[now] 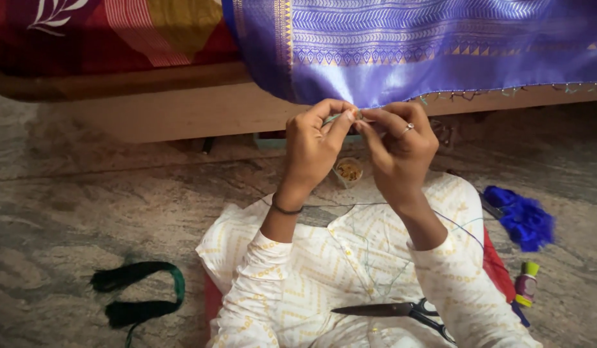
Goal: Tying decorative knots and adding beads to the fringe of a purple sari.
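While pinched at blue cloth's (401,64) hem, both hands' fingers (340,122).

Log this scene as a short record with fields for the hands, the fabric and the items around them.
left hand: fingertips pinched at the hem of the purple fabric, a dark band on the wrist
right hand: fingertips pinched beside the left hand's, a ring on one finger
purple fabric: patterned, hangs over a wooden ledge
small cup: below the hands, holds small golden bits
scissors: on the lap, shut
blue thread bundle: on the floor, at right
dark green thread hank: on the floor, at left
small bottle: on the floor, at right
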